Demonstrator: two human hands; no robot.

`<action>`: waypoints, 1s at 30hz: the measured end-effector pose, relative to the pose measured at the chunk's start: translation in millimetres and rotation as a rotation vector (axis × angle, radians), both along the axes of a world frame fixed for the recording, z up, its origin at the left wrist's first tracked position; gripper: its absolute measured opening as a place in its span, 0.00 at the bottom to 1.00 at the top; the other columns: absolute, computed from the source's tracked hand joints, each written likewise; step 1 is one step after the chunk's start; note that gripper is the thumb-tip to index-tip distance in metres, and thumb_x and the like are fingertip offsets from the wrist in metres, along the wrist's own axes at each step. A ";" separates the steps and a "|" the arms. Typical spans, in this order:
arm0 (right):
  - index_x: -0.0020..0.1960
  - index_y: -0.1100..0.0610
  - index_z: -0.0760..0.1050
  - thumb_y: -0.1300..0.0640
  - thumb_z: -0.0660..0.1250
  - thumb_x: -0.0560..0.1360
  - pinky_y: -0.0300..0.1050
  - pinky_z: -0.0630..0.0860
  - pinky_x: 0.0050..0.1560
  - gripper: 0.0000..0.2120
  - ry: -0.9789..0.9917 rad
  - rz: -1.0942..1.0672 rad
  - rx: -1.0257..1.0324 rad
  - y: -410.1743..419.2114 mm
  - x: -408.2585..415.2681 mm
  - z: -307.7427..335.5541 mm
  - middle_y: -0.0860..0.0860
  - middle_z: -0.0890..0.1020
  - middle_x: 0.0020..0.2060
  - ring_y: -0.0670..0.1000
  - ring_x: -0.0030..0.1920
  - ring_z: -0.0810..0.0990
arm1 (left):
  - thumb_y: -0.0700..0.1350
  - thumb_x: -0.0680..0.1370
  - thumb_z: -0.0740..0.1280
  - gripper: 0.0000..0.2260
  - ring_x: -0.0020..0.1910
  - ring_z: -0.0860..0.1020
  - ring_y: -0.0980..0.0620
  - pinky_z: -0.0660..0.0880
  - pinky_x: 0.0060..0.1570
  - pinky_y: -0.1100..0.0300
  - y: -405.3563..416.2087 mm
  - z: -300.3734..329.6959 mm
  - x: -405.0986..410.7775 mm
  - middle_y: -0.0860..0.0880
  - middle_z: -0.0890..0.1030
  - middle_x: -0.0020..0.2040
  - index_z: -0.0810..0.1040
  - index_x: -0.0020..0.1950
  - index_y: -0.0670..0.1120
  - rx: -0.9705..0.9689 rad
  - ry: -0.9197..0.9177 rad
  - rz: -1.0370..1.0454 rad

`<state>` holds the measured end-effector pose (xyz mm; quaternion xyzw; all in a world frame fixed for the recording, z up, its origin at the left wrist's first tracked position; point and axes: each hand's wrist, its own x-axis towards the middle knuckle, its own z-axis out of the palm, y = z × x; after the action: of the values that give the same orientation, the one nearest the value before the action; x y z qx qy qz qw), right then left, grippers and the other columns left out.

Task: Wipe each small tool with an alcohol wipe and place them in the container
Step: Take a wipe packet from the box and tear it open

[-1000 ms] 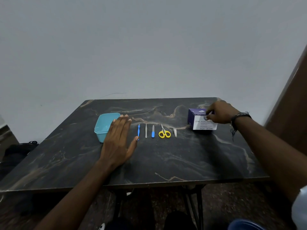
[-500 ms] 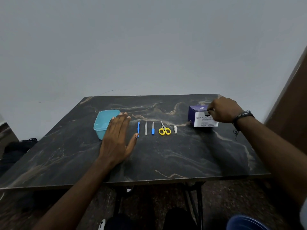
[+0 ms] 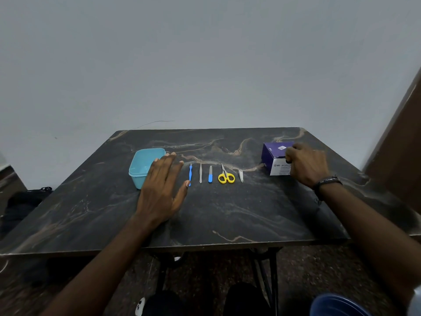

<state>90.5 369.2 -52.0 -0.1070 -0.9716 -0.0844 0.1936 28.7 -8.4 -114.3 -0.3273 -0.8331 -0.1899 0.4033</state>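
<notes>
Several small tools lie in a row on the dark marbled table (image 3: 227, 215): a blue-handled pick (image 3: 190, 174), metal tweezers (image 3: 200, 173), a blue-handled file (image 3: 210, 174), yellow-handled scissors (image 3: 226, 175) and a small nail clipper (image 3: 241, 175). A teal plastic container (image 3: 143, 165) stands left of them. My left hand (image 3: 163, 190) rests flat on the table, fingers apart, partly over the container's near right corner, its thumb beside the pick. My right hand (image 3: 306, 164) is curled over the front of the purple and white alcohol wipe box (image 3: 273, 153), its fingertips hidden.
A grey wall rises behind the table. A brown wooden panel (image 3: 401, 142) stands at the right. A dark bag (image 3: 25, 201) lies on the floor at the left. The table's metal legs (image 3: 271, 270) and a blue rounded object (image 3: 335, 304) show below.
My view has shifted slightly. My right hand stays at the wipe box, fingers working at its front top edge. My left hand has kept still on the table.
</notes>
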 end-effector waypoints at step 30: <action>0.54 0.60 0.81 0.61 0.65 0.71 0.59 0.73 0.63 0.13 0.209 -0.111 -0.337 -11.7 -10.0 -38.3 0.64 0.64 0.74 0.64 0.74 0.63 | 0.54 0.80 0.60 0.21 0.69 0.70 0.39 0.65 0.70 0.44 -1.1 -1.2 0.5 0.37 0.73 0.69 0.76 0.63 0.39 0.020 -0.018 0.025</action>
<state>80.5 357.5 -90.3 -0.1994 -0.9392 0.0804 0.2676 29.2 -9.5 -115.5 -0.3111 -0.8388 -0.1961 0.4014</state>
